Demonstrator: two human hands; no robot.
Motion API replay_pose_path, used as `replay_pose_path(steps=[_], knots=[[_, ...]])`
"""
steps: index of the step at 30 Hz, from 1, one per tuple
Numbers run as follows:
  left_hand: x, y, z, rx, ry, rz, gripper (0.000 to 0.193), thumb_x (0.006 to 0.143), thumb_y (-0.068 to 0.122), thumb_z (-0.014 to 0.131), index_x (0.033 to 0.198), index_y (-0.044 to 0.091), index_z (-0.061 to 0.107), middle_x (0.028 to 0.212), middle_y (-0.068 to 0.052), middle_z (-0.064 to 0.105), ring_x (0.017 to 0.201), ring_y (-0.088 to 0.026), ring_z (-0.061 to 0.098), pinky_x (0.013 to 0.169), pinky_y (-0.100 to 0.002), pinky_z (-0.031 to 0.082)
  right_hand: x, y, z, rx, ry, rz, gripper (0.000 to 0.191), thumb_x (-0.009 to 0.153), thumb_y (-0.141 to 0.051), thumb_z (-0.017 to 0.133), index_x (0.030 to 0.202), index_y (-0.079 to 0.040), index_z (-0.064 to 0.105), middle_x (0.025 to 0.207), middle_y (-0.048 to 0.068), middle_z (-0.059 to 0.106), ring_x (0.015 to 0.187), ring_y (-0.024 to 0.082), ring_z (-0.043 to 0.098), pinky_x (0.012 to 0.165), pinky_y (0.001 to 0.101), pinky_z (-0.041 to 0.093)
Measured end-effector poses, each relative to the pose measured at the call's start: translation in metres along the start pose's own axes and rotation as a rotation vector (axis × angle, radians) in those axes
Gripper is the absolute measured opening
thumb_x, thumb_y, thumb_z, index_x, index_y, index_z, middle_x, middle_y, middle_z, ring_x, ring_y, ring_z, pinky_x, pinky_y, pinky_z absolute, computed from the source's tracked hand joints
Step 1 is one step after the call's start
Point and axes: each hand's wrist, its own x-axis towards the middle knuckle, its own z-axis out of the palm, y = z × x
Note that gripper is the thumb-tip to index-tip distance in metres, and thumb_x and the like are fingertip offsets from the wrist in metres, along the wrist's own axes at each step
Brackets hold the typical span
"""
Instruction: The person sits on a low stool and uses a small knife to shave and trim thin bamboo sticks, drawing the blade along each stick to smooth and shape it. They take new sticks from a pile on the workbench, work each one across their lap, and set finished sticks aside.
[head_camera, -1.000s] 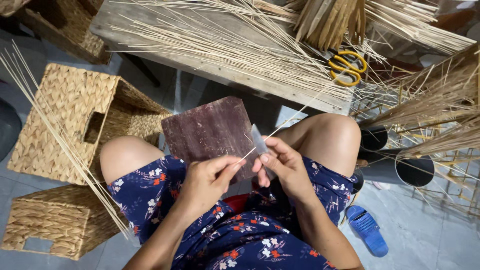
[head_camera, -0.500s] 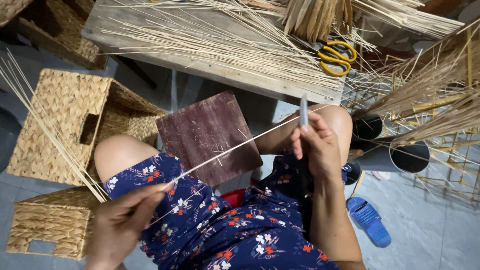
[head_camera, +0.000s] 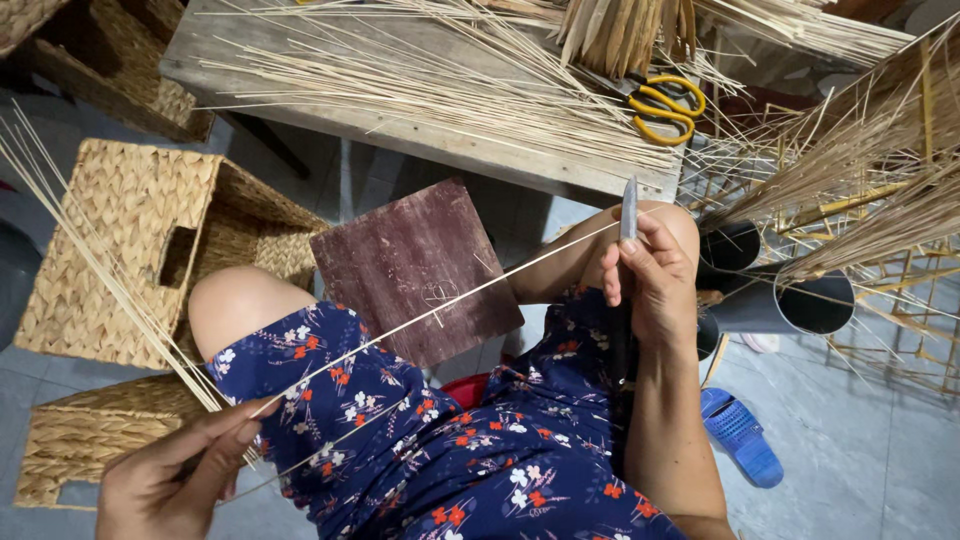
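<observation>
Across her lap, the right hand (head_camera: 655, 285) clenched a small blade (head_camera: 628, 208) against one thin cane strip (head_camera: 440, 308), while the left hand (head_camera: 170, 480) pinched its far end, drawn taut over the dark board (head_camera: 410, 265). Judging by the heap of strips (head_camera: 420, 85) on the tabletop (head_camera: 300, 115), plenty remained.

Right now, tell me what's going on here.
A seated person draws a thin pale strip across a dark board on the lap. The right hand holds a small blade upright against the strip; the left hand pinches its far end. More strips and yellow scissors lie on the bench; woven baskets stand alongside.
</observation>
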Motion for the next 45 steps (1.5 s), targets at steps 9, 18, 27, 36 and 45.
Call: replay_pose_path(steps=[9, 18, 27, 36, 45], knots=[[-0.002, 0.008, -0.002, -0.026, 0.128, 0.073, 0.026, 0.095, 0.005, 0.07, 0.12, 0.006, 0.077, 0.082, -0.001, 0.077, 0.054, -0.005, 0.055, 0.046, -0.021, 0.044, 0.002, -0.01, -0.016, -0.011, 0.126, -0.05, 0.035, 0.106, -0.01, 0.061, 0.139, 0.002, 0.059, 0.087, 0.009, 0.066, 0.062, 0.012, 0.058, 0.052, 0.0229, 0.046], [0.03, 0.07, 0.092, 0.123, -0.149, -0.009, 0.025, 0.092, 0.025, 0.072, 0.115, 0.028, 0.08, 0.048, 0.003, 0.061, 0.04, -0.005, 0.05, 0.039, -0.026, 0.037, -0.04, 0.001, 0.067, -0.133, -0.482, 0.228, 0.058, 0.099, -0.007, 0.058, 0.154, -0.002, 0.041, 0.077, 0.013, 0.072, 0.052, 0.014, 0.063, 0.046, 0.0245, 0.05], [0.037, 0.077, 0.12, -0.104, -0.242, 0.089, 0.021, 0.091, 0.017, 0.071, 0.109, 0.013, 0.082, 0.053, 0.004, 0.06, 0.046, -0.002, 0.049, 0.041, -0.023, 0.038, -0.043, 0.019, 0.088, -0.091, -0.408, 0.325, 0.041, 0.102, -0.009, 0.056, 0.142, -0.001, 0.051, 0.081, 0.012, 0.071, 0.055, 0.013, 0.064, 0.047, 0.0235, 0.049], [0.045, 0.038, 0.079, -0.149, -0.27, 0.052, 0.021, 0.092, 0.017, 0.07, 0.108, 0.013, 0.083, 0.065, 0.006, 0.069, 0.049, -0.003, 0.049, 0.045, -0.021, 0.04, -0.02, 0.011, 0.034, -0.084, -0.112, 0.155, 0.036, 0.102, -0.01, 0.057, 0.137, 0.0, 0.054, 0.081, 0.012, 0.069, 0.053, 0.015, 0.059, 0.047, 0.0257, 0.048], [0.037, 0.01, 0.037, -0.375, -0.182, 0.051, 0.022, 0.095, 0.013, 0.069, 0.111, 0.007, 0.082, 0.061, 0.003, 0.058, 0.055, -0.006, 0.046, 0.05, -0.022, 0.038, -0.011, -0.021, -0.018, -0.125, 0.132, -0.087, 0.036, 0.105, -0.008, 0.059, 0.14, -0.001, 0.056, 0.088, 0.008, 0.066, 0.062, 0.012, 0.057, 0.052, 0.0231, 0.045]])
